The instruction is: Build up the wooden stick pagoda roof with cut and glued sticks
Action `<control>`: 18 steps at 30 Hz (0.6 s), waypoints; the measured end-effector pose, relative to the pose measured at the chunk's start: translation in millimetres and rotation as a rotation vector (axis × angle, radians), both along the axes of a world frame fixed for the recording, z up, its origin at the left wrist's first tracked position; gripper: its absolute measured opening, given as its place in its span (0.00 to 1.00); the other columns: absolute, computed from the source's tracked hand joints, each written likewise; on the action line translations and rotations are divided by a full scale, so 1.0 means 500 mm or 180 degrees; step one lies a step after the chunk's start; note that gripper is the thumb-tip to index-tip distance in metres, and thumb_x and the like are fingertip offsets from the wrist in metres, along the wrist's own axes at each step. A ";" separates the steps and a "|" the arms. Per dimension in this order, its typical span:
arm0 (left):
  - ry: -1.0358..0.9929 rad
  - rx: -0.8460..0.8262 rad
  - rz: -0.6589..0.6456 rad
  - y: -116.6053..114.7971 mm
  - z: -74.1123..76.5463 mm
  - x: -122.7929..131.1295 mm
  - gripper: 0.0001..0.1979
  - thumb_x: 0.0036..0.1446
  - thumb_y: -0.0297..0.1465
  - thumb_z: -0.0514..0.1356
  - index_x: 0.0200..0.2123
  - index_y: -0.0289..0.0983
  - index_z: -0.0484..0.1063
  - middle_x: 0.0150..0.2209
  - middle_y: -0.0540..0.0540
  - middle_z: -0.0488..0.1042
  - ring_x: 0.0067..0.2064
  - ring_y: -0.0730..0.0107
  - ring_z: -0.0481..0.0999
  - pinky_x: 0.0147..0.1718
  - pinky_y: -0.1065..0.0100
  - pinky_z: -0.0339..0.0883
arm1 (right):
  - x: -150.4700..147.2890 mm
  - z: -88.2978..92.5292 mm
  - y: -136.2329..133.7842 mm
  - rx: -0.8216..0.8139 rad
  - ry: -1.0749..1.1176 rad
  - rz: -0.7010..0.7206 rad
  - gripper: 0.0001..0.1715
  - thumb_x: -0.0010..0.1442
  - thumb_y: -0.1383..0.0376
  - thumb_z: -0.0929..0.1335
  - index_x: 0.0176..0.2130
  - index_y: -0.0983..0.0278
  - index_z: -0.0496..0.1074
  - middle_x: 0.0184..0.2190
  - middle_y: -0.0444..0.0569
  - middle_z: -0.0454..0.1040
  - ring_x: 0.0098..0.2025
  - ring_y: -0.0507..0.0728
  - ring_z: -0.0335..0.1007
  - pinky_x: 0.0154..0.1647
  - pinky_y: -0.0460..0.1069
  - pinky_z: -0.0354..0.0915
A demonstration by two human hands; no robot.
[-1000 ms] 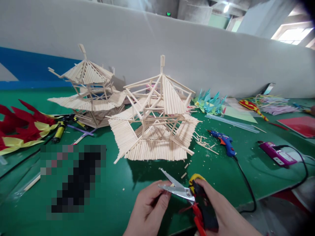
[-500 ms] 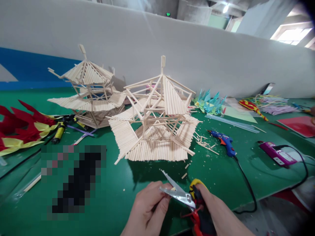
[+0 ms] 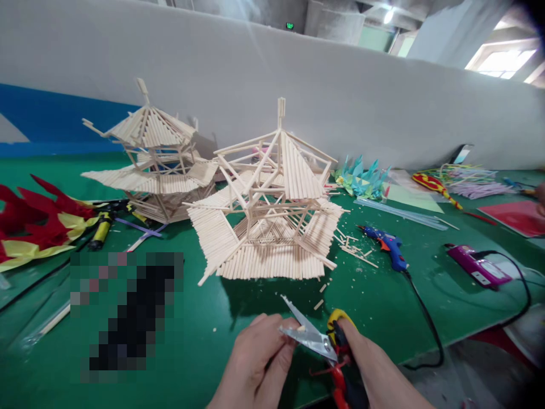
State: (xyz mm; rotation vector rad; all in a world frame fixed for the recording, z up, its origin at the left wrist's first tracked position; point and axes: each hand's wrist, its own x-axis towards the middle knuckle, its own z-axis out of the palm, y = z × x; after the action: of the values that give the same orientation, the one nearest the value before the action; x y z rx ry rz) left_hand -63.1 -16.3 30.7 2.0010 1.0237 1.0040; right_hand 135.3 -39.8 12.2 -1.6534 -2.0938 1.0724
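Note:
My right hand (image 3: 361, 352) grips a pair of scissors (image 3: 313, 336) by its yellow, red and black handles, the blades spread apart. Between the blades shows the pale end of a small wooden stick (image 3: 301, 328). My left hand (image 3: 261, 355) is closed in a pinch on that stick, most of which its fingers hide. Just beyond both hands stands a pavilion model (image 3: 272, 261) built of thin wooden sticks. One panel of its top roof is covered with sticks; other roof sections show bare framing.
A second stick pavilion (image 3: 164, 176) stands at back left. Right of the model lie stick offcuts (image 3: 355, 250), a blue glue gun (image 3: 387, 244) with its cord, and a purple power strip (image 3: 479, 266). Red and yellow felt shapes (image 3: 46, 221) lie at left. Another person's hand (image 3: 541, 199) shows at the right edge.
The scissors have shifted very slightly to the right, blades still spread around the stick end. Both hands keep nearly the same position.

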 end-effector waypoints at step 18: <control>-0.0407 -0.0257 -0.0348 0.014 0.021 -0.013 0.18 0.51 0.18 0.51 0.39 0.47 0.67 0.32 0.57 0.74 0.32 0.81 0.72 0.32 0.82 0.62 | 0.002 0.033 -0.001 -0.0294 0.0025 -0.0149 0.15 0.59 0.63 0.62 0.46 0.64 0.63 0.46 0.50 0.66 0.41 0.56 0.66 0.39 0.55 0.65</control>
State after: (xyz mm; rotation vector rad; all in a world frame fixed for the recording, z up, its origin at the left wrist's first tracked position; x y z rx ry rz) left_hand -69.6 -9.2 41.2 1.8805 0.8635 1.0019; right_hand 136.1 -40.1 28.8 -1.7285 -2.0185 1.1753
